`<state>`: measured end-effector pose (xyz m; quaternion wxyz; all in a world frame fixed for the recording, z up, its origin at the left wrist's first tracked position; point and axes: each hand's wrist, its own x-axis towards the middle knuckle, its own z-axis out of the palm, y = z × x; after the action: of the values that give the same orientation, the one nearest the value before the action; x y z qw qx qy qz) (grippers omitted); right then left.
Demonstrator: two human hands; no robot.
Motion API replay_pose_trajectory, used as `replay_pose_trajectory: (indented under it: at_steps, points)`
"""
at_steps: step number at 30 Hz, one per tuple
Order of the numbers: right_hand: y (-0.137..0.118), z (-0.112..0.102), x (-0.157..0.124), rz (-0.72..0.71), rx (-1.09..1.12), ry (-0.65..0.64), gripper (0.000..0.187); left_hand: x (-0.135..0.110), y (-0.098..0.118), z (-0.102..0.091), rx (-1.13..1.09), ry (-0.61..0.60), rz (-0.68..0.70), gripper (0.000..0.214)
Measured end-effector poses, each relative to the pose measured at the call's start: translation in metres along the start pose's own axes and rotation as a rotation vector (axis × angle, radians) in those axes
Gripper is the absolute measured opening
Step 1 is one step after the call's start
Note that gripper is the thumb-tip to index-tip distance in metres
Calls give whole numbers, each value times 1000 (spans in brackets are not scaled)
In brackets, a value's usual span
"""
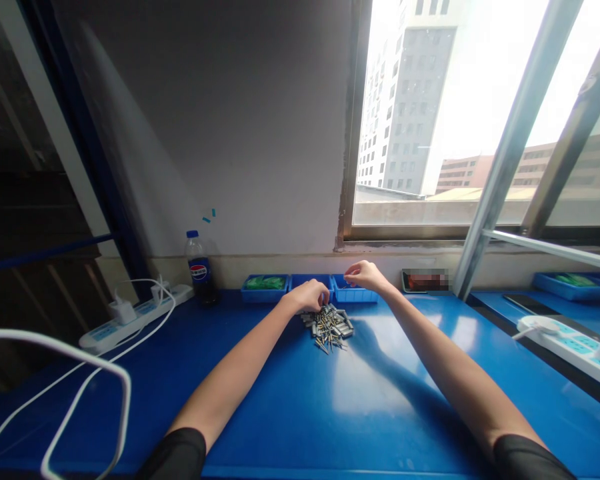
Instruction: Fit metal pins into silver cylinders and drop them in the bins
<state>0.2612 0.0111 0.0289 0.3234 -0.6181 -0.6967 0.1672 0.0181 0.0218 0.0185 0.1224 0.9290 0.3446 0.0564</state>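
Note:
A heap of small metal parts (330, 327) lies on the blue table (290, 400) in front of three blue bins. My left hand (310, 295) rests curled at the heap's far left edge, fingers closed on something I cannot make out. Above the right blue bin (356, 295) hovers my right hand (363, 275), its fingertips pinched together; what they hold is too small to name. The middle blue bin (307, 281) sits just behind my left hand. The left blue bin (265, 288) holds green pieces.
A cola bottle (199, 268) stands by the wall at the left, beside a white power strip (130, 320) with cables. Another power strip (570, 343) and a blue tray (575, 285) lie at the right. A window frame (505, 153) rises behind.

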Motion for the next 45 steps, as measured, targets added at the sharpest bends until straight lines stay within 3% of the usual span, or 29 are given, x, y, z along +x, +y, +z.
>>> replay_pose_trajectory:
  at_steps: [10,13,20,23,29,32,35,39,42,45]
  points:
    - [-11,-3,-6,-46,29,-56,20,4,-11,-4,-163,71,60,37]
    - [-14,-4,-7,-74,31,-86,21,5,-13,-9,-336,148,107,36]
    - [-27,-8,-16,-229,141,-453,45,11,-15,-15,-844,349,127,36]
    - [-36,-5,-19,-244,176,-525,50,13,-14,-15,-957,410,122,38]
    - [-44,3,-18,-266,234,-406,50,10,-11,-18,-1048,415,99,38]
    - [-41,2,-16,-274,254,-383,47,8,-14,-21,-955,413,90,35]
    - [-34,-2,-14,-262,220,-356,46,6,-16,-24,-769,336,102,31]
    - [-21,-3,-9,-197,69,-314,37,-2,-12,-27,-298,164,65,28]
    - [-12,-1,-4,-72,-53,-172,34,-7,-4,-26,50,34,-15,25]
    - [-6,-1,-1,16,-116,-42,36,-8,3,-20,166,3,-86,28]
